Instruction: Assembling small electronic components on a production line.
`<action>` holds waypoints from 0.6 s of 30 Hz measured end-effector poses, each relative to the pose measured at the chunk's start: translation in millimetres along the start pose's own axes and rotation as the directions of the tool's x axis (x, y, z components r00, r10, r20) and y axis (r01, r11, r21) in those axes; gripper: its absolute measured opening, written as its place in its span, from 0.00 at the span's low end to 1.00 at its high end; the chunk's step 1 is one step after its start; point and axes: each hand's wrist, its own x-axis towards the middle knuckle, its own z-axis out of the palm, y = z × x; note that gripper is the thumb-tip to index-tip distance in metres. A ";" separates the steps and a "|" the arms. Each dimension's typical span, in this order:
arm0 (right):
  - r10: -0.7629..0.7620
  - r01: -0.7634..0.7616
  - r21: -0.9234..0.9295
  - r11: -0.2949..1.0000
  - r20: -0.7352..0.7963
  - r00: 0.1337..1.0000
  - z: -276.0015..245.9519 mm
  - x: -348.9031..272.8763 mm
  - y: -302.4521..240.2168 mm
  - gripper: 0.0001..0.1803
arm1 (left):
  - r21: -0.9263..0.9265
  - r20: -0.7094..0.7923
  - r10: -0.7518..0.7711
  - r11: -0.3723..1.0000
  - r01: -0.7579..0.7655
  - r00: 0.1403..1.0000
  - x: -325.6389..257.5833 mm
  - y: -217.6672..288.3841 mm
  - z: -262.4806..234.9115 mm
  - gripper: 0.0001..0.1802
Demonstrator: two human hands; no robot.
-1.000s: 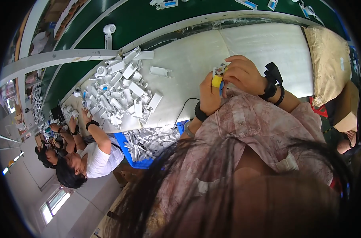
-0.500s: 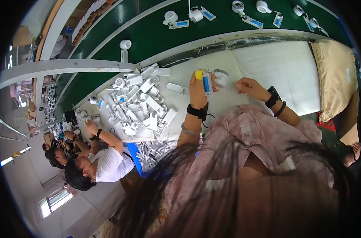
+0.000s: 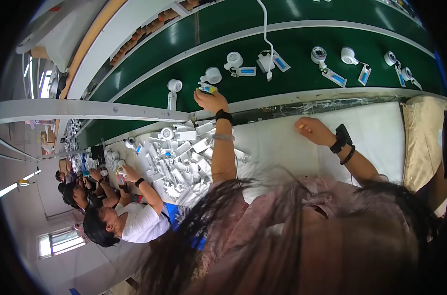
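Left fingers (image 3: 199, 98) hold white device (image 3: 207, 88), head (image 3: 213, 75) outward, long axis perhaps crosswise.

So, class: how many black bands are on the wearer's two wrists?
3: left, one band; right, a wide strap and a thin loop. Others may be hidden.

Gold bag (image 3: 423, 142) at right, bright window (image 3: 66, 241) lower left

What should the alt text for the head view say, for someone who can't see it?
The left hand touches a round-headed white part on a green surface, where similar parts lie. The right hand is over a pale worktop, nothing visible in it. White pieces are heaped left; a co-worker in white is beyond.
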 end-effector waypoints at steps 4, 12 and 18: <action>-0.300 0.242 -0.468 0.850 -0.053 0.952 -0.2 121.3 -27.8 0.11 | -0.320 0.228 0.149 0.945 -0.070 0.962 -46.1 19.3 -14.4 0.26; -0.478 0.186 -0.937 0.294 0.024 0.878 41.7 296.3 12.6 0.20 | -0.499 0.808 -0.144 0.349 0.793 0.572 -116.1 55.7 -65.3 0.23; -0.358 0.232 -0.902 0.364 0.094 0.929 48.6 276.4 -2.7 0.22 | -0.407 0.853 -0.289 0.153 0.900 0.435 -102.0 41.5 -54.3 0.20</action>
